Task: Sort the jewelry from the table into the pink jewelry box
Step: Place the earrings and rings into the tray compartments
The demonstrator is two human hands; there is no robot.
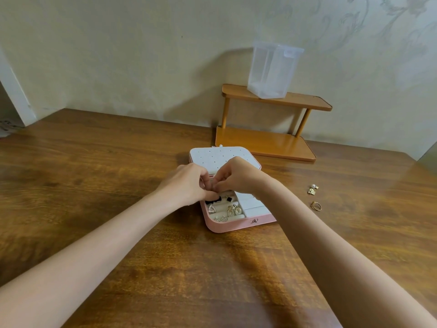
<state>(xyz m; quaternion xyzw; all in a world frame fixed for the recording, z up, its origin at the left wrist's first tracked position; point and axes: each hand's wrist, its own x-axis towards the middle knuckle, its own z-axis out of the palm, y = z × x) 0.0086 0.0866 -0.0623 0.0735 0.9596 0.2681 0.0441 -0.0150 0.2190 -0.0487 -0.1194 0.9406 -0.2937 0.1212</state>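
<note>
Both hands meet over the open pink jewelry box (238,224): left hand (186,183) and right hand (237,175), fingertips curled together, pinching something too small to identify (earrings sit just below them). A gold ring (316,206) lies well right.

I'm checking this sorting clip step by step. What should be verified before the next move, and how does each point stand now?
1. Box open, lid flat: ok.
2. Both hands over the box, left hand and right hand, fingertips meeting: ok.
3. What the fingers pinch: cannot tell, too small.
4. Earrings already seated in the slots: ok.
5. Right-side compartments free for more: ok.
6. Table all sorted: not ok; ring and pearl piece lie to the right of the box.
</note>
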